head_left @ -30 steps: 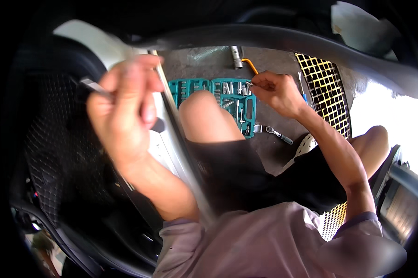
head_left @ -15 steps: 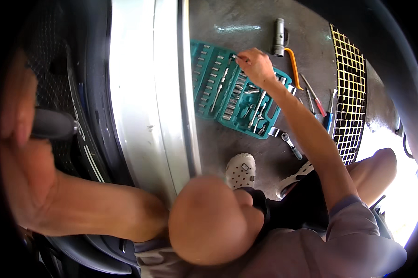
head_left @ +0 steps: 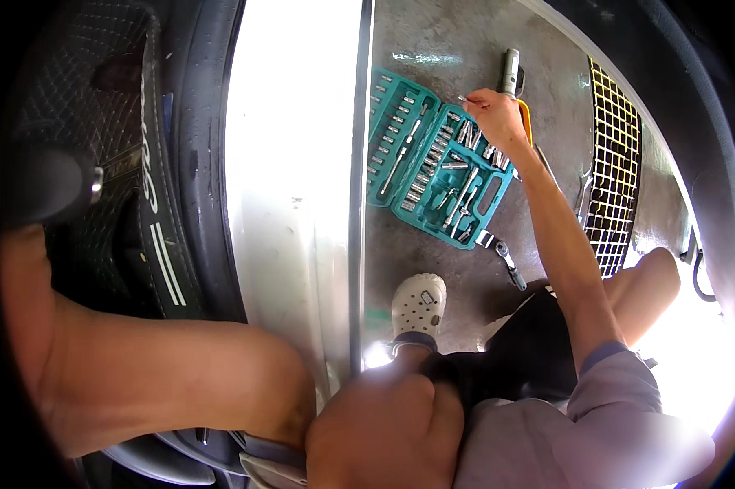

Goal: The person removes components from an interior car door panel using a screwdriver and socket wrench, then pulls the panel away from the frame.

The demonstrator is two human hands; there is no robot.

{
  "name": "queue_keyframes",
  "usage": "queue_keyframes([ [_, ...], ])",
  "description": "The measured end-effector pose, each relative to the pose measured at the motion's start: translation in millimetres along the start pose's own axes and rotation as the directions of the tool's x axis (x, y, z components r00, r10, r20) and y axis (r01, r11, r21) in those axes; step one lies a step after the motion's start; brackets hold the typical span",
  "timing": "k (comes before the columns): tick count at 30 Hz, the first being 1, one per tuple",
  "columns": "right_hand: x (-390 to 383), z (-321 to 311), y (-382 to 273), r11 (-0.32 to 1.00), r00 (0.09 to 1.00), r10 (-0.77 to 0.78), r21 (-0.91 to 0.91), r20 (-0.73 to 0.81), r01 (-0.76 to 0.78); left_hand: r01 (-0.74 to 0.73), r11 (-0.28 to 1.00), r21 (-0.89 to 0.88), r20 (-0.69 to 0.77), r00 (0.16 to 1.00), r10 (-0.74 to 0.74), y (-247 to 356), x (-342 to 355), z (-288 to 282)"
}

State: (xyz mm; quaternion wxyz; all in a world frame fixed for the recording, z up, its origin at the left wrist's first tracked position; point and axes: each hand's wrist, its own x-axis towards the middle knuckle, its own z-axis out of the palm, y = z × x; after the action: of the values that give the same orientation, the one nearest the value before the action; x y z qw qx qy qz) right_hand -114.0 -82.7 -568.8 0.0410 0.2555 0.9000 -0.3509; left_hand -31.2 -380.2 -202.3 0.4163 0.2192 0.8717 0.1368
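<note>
My right hand (head_left: 498, 118) is over the upper part of an open teal socket case (head_left: 416, 216), fingertips pinched on a small metal piece (head_left: 464, 99). The case holds several sockets, bits and extension bars in moulded slots. My left hand (head_left: 21, 248) is at the dark far-left edge beside a rounded black object with a metal end (head_left: 62, 183); its fingers are hidden.
A silver door sill (head_left: 294, 163) separates the dark car interior (head_left: 90, 90) from the floor, where a metal cylinder (head_left: 510, 69), orange tool (head_left: 525, 122), ratchet (head_left: 510, 265), screwdrivers and my shoe (head_left: 416, 306) lie. A yellow grate (head_left: 612, 163) and dark door panel (head_left: 710, 187) stand right.
The view has swung, bringing the sill and whole case into sight. My left hand has moved from mid-view to the far left. My right hand has shifted along the case's upper part.
</note>
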Motion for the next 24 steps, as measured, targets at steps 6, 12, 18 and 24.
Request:
queue_keyframes([
  [6,16,-5,-3,0.989,0.987,-0.122,-0.075,0.105,0.131,0.016,1.0,-0.002,0.004,1.0,-0.016,5,0,9],
  [12,-9,-3,14,0.998,0.994,-0.063,-0.009,0.093,0.064,-0.28,0.959,0.036,-0.141,0.949,0.282,-2,5,31],
  [18,-22,12,28,0.994,0.993,-0.107,0.024,0.056,0.106,-0.325,0.946,0.007,-0.156,0.934,0.323,1,12,37],
  [24,-27,27,22,0.997,0.995,-0.08,0.011,0.054,0.08,-0.32,0.944,-0.085,-0.128,0.943,0.308,2,18,34],
])
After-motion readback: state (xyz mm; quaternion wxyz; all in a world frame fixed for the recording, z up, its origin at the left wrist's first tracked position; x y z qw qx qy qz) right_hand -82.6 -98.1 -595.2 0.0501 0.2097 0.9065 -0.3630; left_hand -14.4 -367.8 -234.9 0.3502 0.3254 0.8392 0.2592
